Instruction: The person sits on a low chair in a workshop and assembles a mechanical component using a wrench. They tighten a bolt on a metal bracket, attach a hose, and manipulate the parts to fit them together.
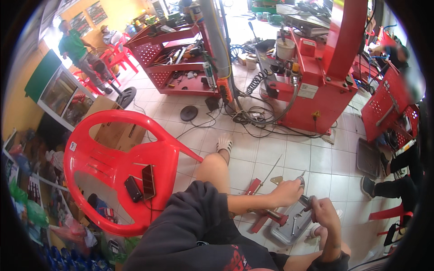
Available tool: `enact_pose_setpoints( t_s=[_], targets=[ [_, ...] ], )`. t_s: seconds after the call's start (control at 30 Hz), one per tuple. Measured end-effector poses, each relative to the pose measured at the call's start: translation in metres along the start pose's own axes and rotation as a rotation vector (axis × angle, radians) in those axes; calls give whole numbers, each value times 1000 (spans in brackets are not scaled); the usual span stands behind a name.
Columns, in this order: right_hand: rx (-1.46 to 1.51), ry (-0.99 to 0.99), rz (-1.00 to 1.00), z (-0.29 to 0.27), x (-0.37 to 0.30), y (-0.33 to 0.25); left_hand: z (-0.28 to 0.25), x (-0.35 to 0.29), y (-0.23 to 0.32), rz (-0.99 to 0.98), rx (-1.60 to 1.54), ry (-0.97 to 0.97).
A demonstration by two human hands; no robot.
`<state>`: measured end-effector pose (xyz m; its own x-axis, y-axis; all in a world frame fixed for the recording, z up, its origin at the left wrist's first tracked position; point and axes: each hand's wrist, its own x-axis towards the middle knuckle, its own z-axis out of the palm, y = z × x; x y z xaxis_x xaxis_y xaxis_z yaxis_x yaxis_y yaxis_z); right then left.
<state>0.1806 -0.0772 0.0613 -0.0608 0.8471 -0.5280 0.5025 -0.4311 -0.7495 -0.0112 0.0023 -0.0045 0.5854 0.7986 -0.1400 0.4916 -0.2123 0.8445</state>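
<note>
Left hand (289,192): curled, can't tell on what | right hand (323,212): gripping dark part (306,201), likely stiff, weighty; best held round its middle | wrench (295,221): near tray (279,231)'s right edge

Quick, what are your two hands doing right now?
Left hand: closed around a metal thing, too small to tell what.
Right hand: closed on a dark thing, kind unclear.

The chair (168,158) and tool cart (145,53) are coloured red, the cart's side dotted with holes. The floor (271,158) is patterned in whitish squares, the tray (281,233) coloured grey.
</note>
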Motion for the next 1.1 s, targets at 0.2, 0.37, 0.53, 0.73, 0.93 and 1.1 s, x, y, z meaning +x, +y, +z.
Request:
enact_pose_setpoints(
  t_s=[0.2,0.37,0.53,0.73,0.93,1.1],
  targets=[
    [-474,372,-64,10,-2,-8,2,1,-9,-22,-5,7],
    [-173,434,-351,18,4,-9,11,12,-14,-37,38,-63],
    [-87,371,-180,13,13,-2,-5,10,-1,-91,28,-23],
    [-358,332,-190,0,-6,-9,-2,13,6,-104,3,-67],
    [12,99,295,-3,2,-10,5,6,11,-41,138,-53],
    [-343,588,-306,2,5,1,2,11,7,-27,93,-12]
  ],
)
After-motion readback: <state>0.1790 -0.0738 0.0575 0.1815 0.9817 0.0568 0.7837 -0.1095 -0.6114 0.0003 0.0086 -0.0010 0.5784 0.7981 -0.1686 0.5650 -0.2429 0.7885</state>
